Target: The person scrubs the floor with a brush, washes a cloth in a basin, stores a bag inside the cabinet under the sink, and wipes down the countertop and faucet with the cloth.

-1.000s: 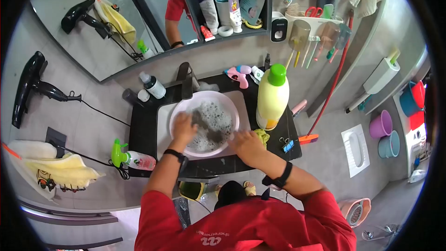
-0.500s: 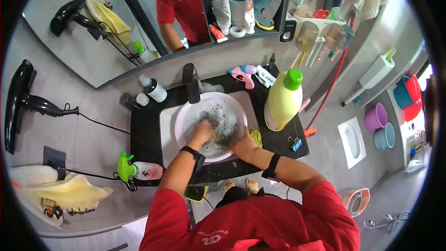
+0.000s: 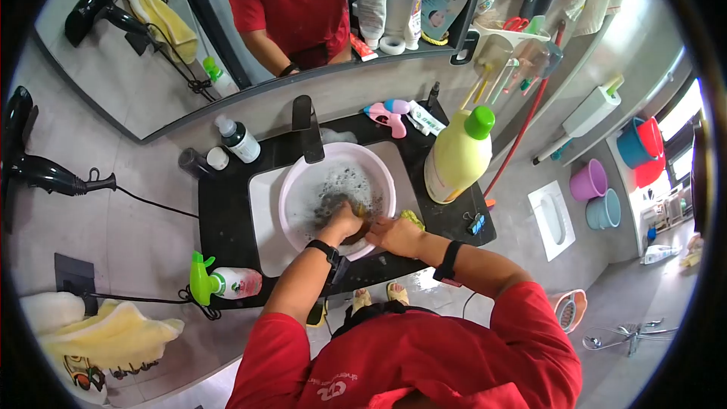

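Mid-frame, a round pale-pink plastic basin holds foamy greyish water, left hand and right hand near its lower-right rim, grips unclear

Inside the basin, suds and cloudy water hide the fingers of the left hand, so their grip cannot be made out. At the basin's near right rim, some fingers of the right hand are out of sight too. Between them, a dark item is mostly covered and too blurred to name. The basin hides the floor of the sink. Right of the basin, print on the tall bottle is too small to read. Far left of it, the picture's edge clips the hair dryer; beyond it, the mirrored person is cut off above.
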